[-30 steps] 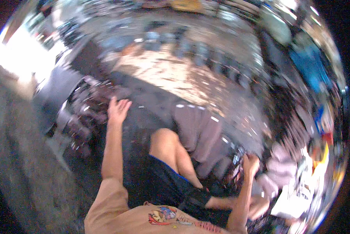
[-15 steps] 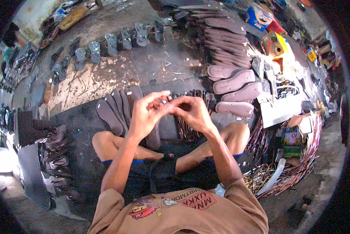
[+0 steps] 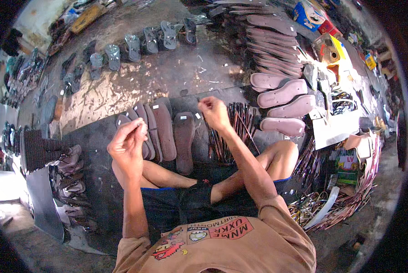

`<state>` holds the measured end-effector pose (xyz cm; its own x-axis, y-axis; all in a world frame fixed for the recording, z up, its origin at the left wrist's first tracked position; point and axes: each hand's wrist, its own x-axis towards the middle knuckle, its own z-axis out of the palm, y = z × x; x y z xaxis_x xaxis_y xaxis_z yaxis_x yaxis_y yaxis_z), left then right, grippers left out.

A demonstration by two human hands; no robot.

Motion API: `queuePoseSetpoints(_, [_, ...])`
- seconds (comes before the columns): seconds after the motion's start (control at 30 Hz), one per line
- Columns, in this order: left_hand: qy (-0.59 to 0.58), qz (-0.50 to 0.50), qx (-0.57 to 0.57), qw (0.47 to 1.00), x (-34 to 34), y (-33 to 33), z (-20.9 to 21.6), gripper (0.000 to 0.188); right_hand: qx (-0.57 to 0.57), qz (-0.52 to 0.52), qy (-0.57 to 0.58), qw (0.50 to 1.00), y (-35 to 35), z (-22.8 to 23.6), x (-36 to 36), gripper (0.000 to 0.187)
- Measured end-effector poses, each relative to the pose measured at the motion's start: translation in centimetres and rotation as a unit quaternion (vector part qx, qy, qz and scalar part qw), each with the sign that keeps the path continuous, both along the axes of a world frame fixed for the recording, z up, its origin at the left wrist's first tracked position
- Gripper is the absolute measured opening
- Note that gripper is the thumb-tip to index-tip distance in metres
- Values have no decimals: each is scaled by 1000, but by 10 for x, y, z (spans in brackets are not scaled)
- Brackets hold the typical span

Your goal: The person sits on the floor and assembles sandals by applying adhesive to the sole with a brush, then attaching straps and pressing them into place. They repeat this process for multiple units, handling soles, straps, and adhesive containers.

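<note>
My left hand (image 3: 127,146) is raised over the left end of a row of dark brown shoe soles (image 3: 162,129), thumb and fingers pinched together. A pale spot shows at its fingertips, too small to name. My right hand (image 3: 216,113) hangs apart from it, fingers curled closed, beside a bundle of thin brown and black strips (image 3: 240,127). Whatever the right fingers hold, if anything, is hidden. Between the hands one separate sole (image 3: 184,141) lies flat with a small white label at its far end; other soles in the row carry similar labels.
Stacked mauve-brown soles (image 3: 274,52) stand far right, with several loose soles (image 3: 283,93) nearer. Strapped sandals (image 3: 132,48) form an arc at the far left. A white board (image 3: 331,132) and a heap of strips (image 3: 336,214) lie right; dark straps (image 3: 69,170) line the left.
My hands were together at the fingertips and are now apart. The left has moved left and nearer; the right has moved slightly farther and curled more. The soles between are uncovered.
</note>
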<state>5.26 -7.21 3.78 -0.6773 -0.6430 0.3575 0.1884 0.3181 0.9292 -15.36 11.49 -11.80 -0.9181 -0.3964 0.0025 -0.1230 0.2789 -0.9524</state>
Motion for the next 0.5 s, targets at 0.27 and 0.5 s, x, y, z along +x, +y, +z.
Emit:
queuePoseSetpoints(0.27, [27,-86,102,991,2,56,11,25,-181,63,32,981,26,165,121,16])
queuePoseSetpoints(0.5, [15,-119,111,986,12,64,33,25,-245,49,20,968,20,177,144,16])
